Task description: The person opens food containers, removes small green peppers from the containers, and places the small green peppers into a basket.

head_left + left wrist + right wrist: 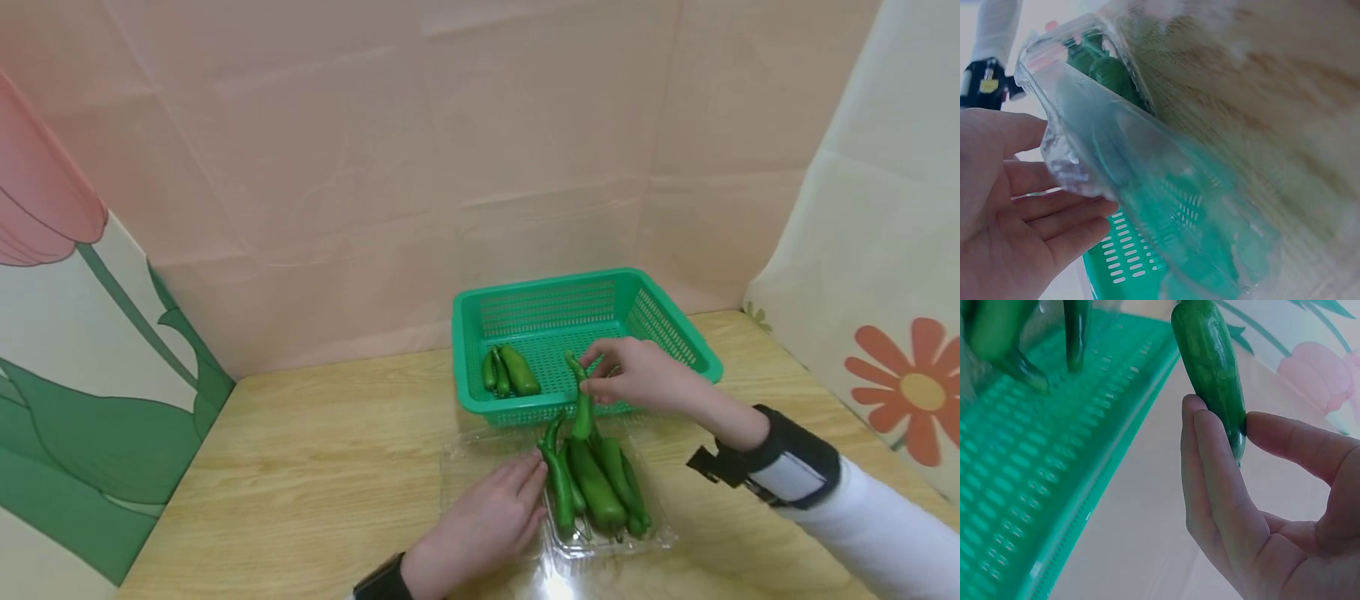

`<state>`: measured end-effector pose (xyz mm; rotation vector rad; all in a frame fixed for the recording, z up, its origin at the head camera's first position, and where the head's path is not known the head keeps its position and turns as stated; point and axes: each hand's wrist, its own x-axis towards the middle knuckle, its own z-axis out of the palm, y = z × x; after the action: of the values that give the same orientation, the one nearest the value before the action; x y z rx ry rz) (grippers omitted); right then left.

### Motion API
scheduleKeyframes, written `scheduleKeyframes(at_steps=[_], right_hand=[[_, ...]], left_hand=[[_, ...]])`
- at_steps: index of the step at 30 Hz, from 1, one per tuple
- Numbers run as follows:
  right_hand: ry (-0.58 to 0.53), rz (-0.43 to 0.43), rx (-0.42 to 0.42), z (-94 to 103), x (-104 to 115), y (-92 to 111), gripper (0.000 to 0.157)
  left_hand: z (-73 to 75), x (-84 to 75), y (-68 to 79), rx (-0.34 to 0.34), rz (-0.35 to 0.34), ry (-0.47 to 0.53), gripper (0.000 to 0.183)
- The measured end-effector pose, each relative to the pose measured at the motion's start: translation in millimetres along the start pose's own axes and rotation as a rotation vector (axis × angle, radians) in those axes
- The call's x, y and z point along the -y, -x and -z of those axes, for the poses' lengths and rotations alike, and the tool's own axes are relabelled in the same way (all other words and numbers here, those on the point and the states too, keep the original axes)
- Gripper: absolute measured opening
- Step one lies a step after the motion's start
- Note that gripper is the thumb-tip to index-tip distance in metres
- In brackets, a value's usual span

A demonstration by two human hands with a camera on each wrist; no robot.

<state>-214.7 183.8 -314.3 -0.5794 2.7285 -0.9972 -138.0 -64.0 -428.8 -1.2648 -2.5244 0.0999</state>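
My right hand [641, 377] pinches a green pepper [583, 412] near its stem end between thumb and fingertips. The pepper [1213, 369] hangs over a clear plastic clamshell box [577, 546], which holds several more long green peppers [596, 487]. Against the left side of that filled half lies my left hand [491, 508], its fingers nearly straight and touching the clear plastic [1079, 165]. A green basket [555, 292] stands just behind the box, with a few peppers [512, 371] in its left part.
The wooden table [315, 467] extends left of the box. A pinkish cloth backdrop [337, 208] rises behind the basket, with flower-printed panels at both sides. The clamshell's transparent lid [465, 467] lies folded out to the left, partly under my left hand.
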Motion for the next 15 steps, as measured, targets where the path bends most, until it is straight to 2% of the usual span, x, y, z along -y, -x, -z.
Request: scheduleKeyframes(at_steps=[15], right_hand=[[-0.026, -0.08, 0.027, 27.0, 9.9, -47.5, 0.042]], left_hand=[[-1.2, 0.6, -0.7, -0.001, 0.002, -0.002, 0.051]])
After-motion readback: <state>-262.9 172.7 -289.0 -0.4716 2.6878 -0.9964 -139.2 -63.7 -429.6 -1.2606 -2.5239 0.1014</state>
